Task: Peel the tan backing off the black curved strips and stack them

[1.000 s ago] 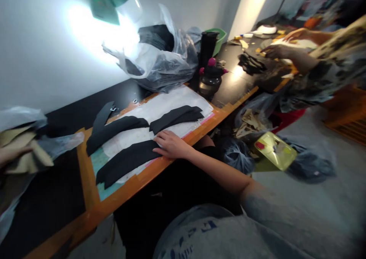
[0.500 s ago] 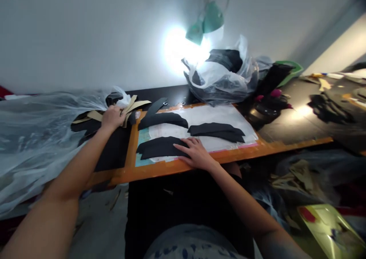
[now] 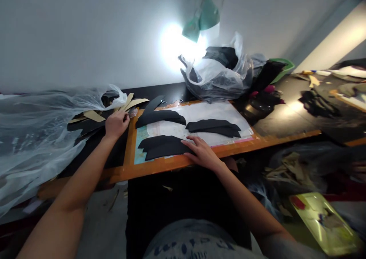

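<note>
My left hand [image 3: 116, 125] has its fingers curled together beside the heap of beige strips [image 3: 95, 116] and dark pieces; whatever lies between the fingertips is too small or hidden to name. My right hand [image 3: 203, 153] is open, its fingers spread at the right end of a stack of curved black pieces [image 3: 164, 146] near the board's front edge. Another black stack [image 3: 160, 117] lies behind that one, with a dark strap [image 3: 153, 104] reaching back from it. To the right is a third black stack [image 3: 213, 127]. White sheeting [image 3: 206, 112] lies under them.
Clear plastic sheeting [image 3: 37, 133] spreads over the table's left side. A plastic bag of black material [image 3: 220, 80] stands at the back, under a green lamp [image 3: 209, 15]. Brown tape [image 3: 160, 169] lines the front edge. A yellow tray [image 3: 323, 221] sits low at the right.
My left hand has drawn slightly right and toward me from the beige strips, fingers more curled. My right hand has shifted a little right, and the front black stack's pieces sit slightly more offset.
</note>
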Tool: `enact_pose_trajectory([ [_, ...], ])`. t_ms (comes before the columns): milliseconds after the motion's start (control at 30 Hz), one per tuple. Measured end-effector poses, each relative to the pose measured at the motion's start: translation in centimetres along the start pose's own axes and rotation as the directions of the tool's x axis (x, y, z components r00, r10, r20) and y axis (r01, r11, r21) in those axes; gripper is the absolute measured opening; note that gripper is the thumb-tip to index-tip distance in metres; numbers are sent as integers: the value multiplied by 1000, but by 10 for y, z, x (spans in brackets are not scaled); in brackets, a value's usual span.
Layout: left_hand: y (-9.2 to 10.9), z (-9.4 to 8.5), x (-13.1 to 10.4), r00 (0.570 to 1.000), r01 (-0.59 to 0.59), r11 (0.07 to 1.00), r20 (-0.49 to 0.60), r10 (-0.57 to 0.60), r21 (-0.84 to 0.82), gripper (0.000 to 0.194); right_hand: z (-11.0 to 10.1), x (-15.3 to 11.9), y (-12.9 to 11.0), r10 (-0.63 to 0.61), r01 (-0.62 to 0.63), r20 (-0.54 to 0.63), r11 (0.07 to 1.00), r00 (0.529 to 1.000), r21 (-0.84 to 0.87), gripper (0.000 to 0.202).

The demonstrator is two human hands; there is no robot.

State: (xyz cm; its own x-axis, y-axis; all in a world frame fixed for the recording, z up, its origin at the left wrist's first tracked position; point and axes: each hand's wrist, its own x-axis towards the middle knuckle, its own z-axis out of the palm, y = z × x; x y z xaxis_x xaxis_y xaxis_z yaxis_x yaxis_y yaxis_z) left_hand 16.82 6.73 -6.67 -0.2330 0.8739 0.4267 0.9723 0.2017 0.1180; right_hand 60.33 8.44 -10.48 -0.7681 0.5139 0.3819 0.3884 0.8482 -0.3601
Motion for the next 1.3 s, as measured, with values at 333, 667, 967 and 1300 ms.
enact_pose_trajectory([
  [333,143,-30,-95,671,-646,763,-496,551,-26,32,-10,7,-60,467,-234,-111,618,877,750,25],
  [667,212,-39,-134,536,-728,676,-522,663,111,31,-20,-15,-62,585,-270,168,92,793,958,32],
  [967,234,-66,-163,650,-760,526,-470,597,-382,29,-54,-43,-75,444,-161,113,71,889,984,31],
  [1300,258,-102,-178,632,-766,388,-490,601,-512,20,-62,-68,-94,275,-131,86,152,957,980,33],
])
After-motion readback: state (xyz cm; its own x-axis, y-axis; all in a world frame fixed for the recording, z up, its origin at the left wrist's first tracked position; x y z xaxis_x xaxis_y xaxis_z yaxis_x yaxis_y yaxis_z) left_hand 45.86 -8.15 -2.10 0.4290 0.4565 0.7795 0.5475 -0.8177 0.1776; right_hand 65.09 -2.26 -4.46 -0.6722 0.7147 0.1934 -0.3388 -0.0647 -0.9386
